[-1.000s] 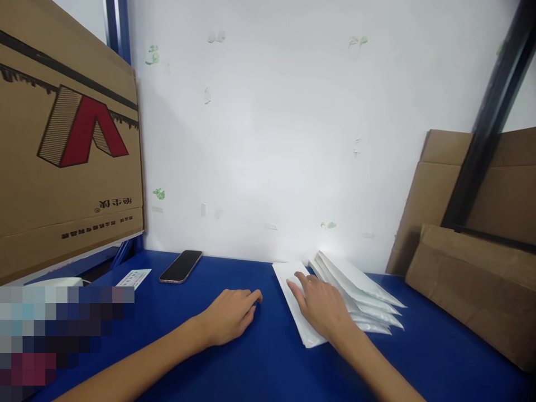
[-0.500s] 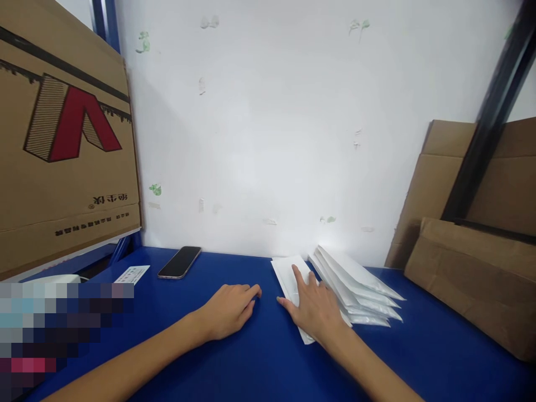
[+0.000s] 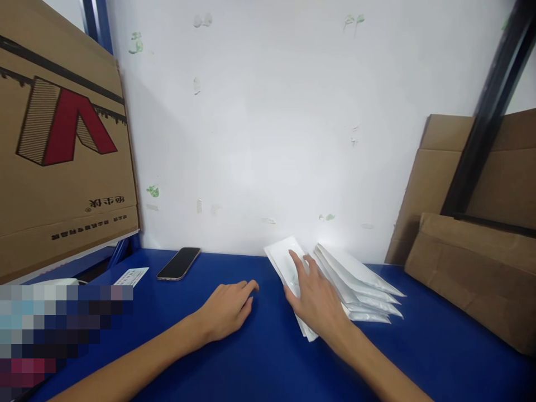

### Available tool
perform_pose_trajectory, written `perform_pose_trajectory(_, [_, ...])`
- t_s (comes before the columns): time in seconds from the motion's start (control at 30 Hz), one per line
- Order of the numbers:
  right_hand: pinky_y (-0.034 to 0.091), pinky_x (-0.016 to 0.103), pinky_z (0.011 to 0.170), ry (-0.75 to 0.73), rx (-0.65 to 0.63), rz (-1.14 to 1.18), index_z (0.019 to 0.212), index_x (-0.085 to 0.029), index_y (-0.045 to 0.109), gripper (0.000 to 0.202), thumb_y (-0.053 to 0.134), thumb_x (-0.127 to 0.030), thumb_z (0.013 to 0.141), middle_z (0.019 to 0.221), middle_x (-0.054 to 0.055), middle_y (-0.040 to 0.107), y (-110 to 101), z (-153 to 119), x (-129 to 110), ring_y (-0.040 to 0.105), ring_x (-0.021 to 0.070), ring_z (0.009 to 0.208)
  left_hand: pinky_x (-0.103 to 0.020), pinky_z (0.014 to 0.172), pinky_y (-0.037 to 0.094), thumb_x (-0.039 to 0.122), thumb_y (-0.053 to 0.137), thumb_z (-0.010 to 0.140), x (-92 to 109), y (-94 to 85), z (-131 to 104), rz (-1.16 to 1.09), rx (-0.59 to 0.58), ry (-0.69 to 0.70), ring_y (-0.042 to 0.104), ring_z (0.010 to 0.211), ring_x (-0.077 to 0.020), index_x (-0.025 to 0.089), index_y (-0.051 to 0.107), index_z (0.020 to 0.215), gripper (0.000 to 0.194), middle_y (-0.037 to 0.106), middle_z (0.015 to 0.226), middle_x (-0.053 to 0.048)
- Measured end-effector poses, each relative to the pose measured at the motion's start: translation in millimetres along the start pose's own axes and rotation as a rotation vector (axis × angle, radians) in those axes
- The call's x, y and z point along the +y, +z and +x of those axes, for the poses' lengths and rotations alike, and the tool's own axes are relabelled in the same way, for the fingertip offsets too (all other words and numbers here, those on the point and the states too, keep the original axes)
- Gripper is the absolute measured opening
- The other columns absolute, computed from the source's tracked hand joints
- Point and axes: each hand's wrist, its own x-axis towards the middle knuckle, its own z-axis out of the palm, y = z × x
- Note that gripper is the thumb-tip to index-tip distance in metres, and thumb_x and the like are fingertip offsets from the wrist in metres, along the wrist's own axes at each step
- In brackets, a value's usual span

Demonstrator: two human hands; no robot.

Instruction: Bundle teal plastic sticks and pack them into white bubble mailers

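Note:
On the blue table point(image 3: 268, 368), my left hand point(image 3: 228, 310) rests with loosely curled fingers, and nothing is in it. My right hand point(image 3: 316, 293) lies over a small pile of flat white packets point(image 3: 281, 254), its fingers spread and bent. The thumb is near the packets' middle, and the palm covers part of them. Just to the right, a fanned stack of white packets point(image 3: 358, 279) leans in overlapping layers, partly behind my right hand.
A dark phone point(image 3: 179, 263) and a printed white card point(image 3: 131, 276) lie at the left. A large cardboard box point(image 3: 71, 184) stands far left. Brown cardboard point(image 3: 473, 273) lies at the right, near a dark post point(image 3: 477, 139). A white wall point(image 3: 259, 123) rises behind.
The upper packet under my right hand has tilted and shifted up and left, with another packet edge now showing below. My right hand's fingers are more bent. My left hand is nearly still.

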Motion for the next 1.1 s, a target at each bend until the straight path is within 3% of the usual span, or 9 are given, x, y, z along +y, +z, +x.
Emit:
perform_pose_trajectory(0.17, [0.044, 0.044, 0.101, -0.103, 0.022, 0.678, 0.143, -0.034, 0.039, 0.057, 0.056, -0.047, 0.091, 0.143, 0.006, 0.046, -25, -4, -8, 0.057, 0.0277, 0.117, -0.030, 0.069, 0.045, 0.025, 0.040, 0.097, -3, -6.5, -1, -0.181, 0.258, -0.046, 0.061, 0.072, -0.0166, 0.024, 0.051, 0.124, 0.029, 0.064, 0.099, -0.003])
perform_pose_trajectory(0.37, [0.052, 0.038, 0.085, -0.024, -0.592, 1.632, 0.133, -0.030, 0.049, 0.045, 0.056, -0.050, 0.093, 0.127, 0.007, 0.056, -22, -7, -17, 0.066, 0.0257, 0.103, -0.025, 0.062, 0.046, 0.026, 0.043, 0.098, -2, -12.2, -1, -0.482, 0.466, -0.015, 0.059, 0.075, -0.0148, 0.022, 0.055, 0.112, 0.019, 0.062, 0.093, -0.002])
perform_pose_trajectory(0.5, [0.053, 0.034, 0.077, 0.007, -0.713, 1.793, 0.125, -0.021, 0.055, 0.043, 0.058, -0.049, 0.092, 0.114, 0.008, 0.059, -10, -4, -18, 0.068, 0.0272, 0.098, -0.026, 0.071, 0.050, 0.027, 0.051, 0.093, -8, -15.0, 4, -0.544, 0.651, -0.163, 0.058, 0.104, -0.0196, 0.024, 0.053, 0.118, 0.025, 0.057, 0.119, -0.006])
perform_pose_trajectory(0.6, [0.052, 0.033, 0.075, 0.023, -0.717, 1.798, 0.126, -0.021, 0.055, 0.043, 0.057, -0.049, 0.092, 0.119, 0.010, 0.059, -7, -1, -16, 0.068, 0.0266, 0.097, -0.025, 0.065, 0.051, 0.026, 0.055, 0.087, -17, -17.6, 8, -0.715, 0.668, -0.194, 0.057, 0.106, -0.0217, 0.024, 0.055, 0.121, 0.034, 0.058, 0.119, -0.006])
perform_pose_trajectory(0.67, [0.051, 0.033, 0.074, 0.015, -0.729, 1.721, 0.126, -0.022, 0.056, 0.046, 0.059, -0.051, 0.091, 0.118, 0.009, 0.060, -11, 0, -13, 0.068, 0.0259, 0.097, -0.024, 0.058, 0.049, 0.026, 0.057, 0.082, -23, -18.6, 10, -0.919, 0.617, -0.201, 0.059, 0.096, -0.0219, 0.020, 0.064, 0.107, 0.026, 0.062, 0.102, -0.005])
perform_pose_trajectory(0.77, [0.049, 0.032, 0.076, -0.077, -0.693, 1.484, 0.125, -0.025, 0.058, 0.047, 0.062, -0.053, 0.088, 0.113, 0.006, 0.062, -30, 1, -10, 0.066, 0.0242, 0.097, -0.023, 0.049, 0.044, 0.029, 0.060, 0.078, -32, -17.3, 12, -1.161, 0.581, -0.258, 0.057, 0.080, -0.0196, 0.016, 0.066, 0.080, 0.015, 0.058, 0.081, -0.003])
perform_pose_trajectory(0.87, [0.045, 0.029, 0.070, -0.143, -0.638, 1.163, 0.125, -0.029, 0.058, 0.047, 0.062, -0.057, 0.087, 0.099, 0.002, 0.064, -57, -1, -7, 0.062, 0.0189, 0.085, -0.023, 0.047, 0.043, 0.033, 0.057, 0.079, -36, -11.9, 12, -1.271, 0.576, -0.343, 0.058, 0.075, -0.0187, 0.015, 0.062, 0.074, 0.019, 0.058, 0.080, -0.004])
perform_pose_trajectory(0.97, [0.039, 0.026, 0.061, -0.125, -0.670, 0.917, 0.128, -0.032, 0.057, 0.052, 0.062, -0.060, 0.085, 0.085, -0.001, 0.062, -77, -2, -2, 0.054, 0.0142, 0.069, -0.024, 0.046, 0.043, 0.033, 0.053, 0.080, -34, -4.4, 12, -1.403, 0.469, -0.440, 0.061, 0.070, -0.0191, 0.015, 0.061, 0.077, 0.020, 0.063, 0.081, -0.006])
perform_pose_trajectory(1.1, [0.040, 0.026, 0.063, -0.148, -0.717, 0.697, 0.127, -0.035, 0.058, 0.054, 0.067, -0.060, 0.081, 0.102, 0.001, 0.065, -87, 4, 7, 0.059, 0.0160, 0.075, -0.026, 0.055, 0.050, 0.028, 0.049, 0.081, -29, 1.7, 11, -1.558, 0.309, -0.588, 0.064, 0.068, -0.0187, 0.012, 0.061, 0.078, 0.020, 0.068, 0.078, -0.010])
